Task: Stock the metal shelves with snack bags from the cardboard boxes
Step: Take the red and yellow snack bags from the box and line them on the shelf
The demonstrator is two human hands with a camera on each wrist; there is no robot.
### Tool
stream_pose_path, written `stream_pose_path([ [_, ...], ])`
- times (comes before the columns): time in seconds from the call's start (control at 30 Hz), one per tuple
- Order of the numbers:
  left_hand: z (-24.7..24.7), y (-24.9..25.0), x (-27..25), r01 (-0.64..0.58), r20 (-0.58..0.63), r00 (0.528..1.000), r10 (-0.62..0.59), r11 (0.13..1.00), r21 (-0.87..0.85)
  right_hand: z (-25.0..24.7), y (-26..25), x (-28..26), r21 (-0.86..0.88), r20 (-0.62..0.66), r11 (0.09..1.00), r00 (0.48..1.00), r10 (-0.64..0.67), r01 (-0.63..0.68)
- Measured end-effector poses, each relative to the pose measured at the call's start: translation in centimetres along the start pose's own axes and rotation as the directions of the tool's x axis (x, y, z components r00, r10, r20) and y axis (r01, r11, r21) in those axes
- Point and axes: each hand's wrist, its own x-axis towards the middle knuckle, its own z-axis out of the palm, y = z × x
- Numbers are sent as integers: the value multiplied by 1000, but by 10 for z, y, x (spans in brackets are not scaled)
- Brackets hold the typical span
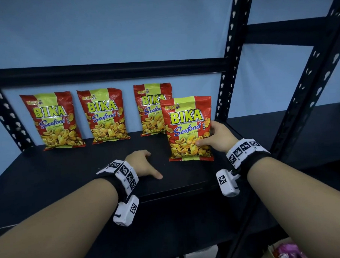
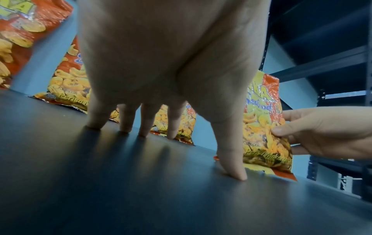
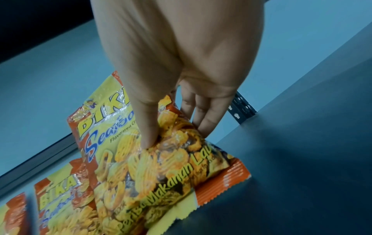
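Red front bag (image 1: 187, 128) pinched by right hand (image 1: 217, 137) half hides another; left hand (image 1: 142, 166) spread on shelf (image 1: 69, 172)

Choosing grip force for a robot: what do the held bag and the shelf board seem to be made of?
Held bag: thin glossy plastic film, by its glare, wrinkles and serrated bottom seal; it dents under the right hand.
Shelf board: hard, smooth, dark with a dull sheen; painted metal or laminate, cannot tell.

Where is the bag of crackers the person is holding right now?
The held bag stands on the black shelf at the right end, pinched by the right hand, just in front of the third bag.
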Motion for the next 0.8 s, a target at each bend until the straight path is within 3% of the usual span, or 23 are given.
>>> stream_pose_path([
  [0.17, 0, 3, 4, 105, 26, 994, -105, 994, -1, -19, 16, 40, -83, -49, 997, 999, -2, -2],
  [0.5, -3, 11, 9, 187, 48, 981, -189, 981, 41, -46, 32, 129, -296, -113, 953, 993, 38, -70],
  [0.8, 0, 7, 6, 183, 12, 983, -184, 981, 58, -57, 29, 154, -219, -188, 961, 974, 128, -169],
])
